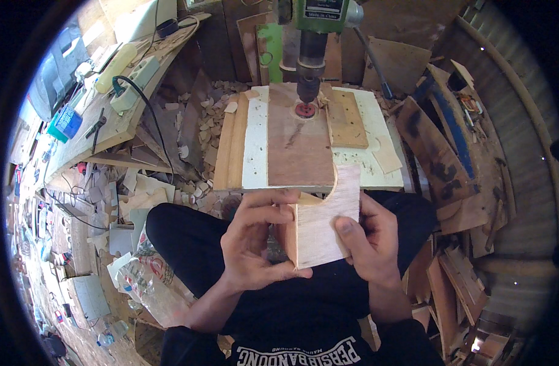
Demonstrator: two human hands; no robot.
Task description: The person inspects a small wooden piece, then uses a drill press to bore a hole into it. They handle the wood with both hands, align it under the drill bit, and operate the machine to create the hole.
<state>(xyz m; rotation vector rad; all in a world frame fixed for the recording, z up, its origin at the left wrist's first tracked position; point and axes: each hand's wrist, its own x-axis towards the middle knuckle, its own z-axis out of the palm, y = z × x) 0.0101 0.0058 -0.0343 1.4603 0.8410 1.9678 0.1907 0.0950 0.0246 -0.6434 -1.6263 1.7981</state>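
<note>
Between my hands, above my lap, is a pale plywood piece [319, 235] with a curved notch cut into its upper edge. It is tilted, and its left side looks thick, perhaps several layers; I cannot tell. My left hand [246, 244] closes on its left side, fingers at the top corner and thumb at the bottom corner. My right hand [375, 244] grips the right side, thumb pressed on the face and fingers hidden behind. Beyond them, a green drill [321, 18] hangs with its red hole saw [305, 110] down at a brown board [299, 155].
The brown board lies on a white panel [255, 152], beside a smaller wooden block [351, 119]. Wood offcuts [209, 128] are heaped behind. A side bench [103, 137] at left carries a power strip [135, 85] with a black cable. Boards [435, 149] lean at right. A plastic bag [151, 283] lies near my left leg.
</note>
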